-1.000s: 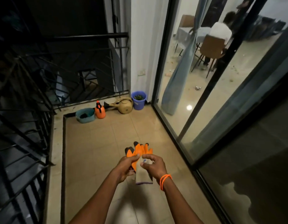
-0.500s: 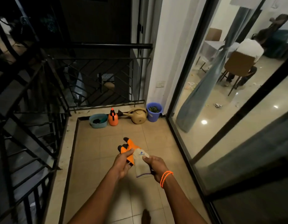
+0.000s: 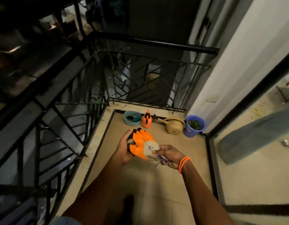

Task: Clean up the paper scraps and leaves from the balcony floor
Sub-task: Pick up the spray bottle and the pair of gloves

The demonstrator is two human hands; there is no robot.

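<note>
A black railing (image 3: 150, 46) fences the tan tiled balcony floor (image 3: 156, 184) on the far and left sides; a glass door (image 3: 254, 151) closes the right. Along the far edge stand a tan watering can (image 3: 175, 127), a blue bucket (image 3: 193, 131) holding leaves (image 3: 194, 124), a teal tub (image 3: 132, 118) and an orange spray bottle (image 3: 146, 120). Over mid-floor, the left hand (image 3: 124, 148) cups the orange gloves (image 3: 140, 143) by their fingers, while the right hand (image 3: 169, 155) pinches the cuff. Floor scraps are hard to make out.
</note>
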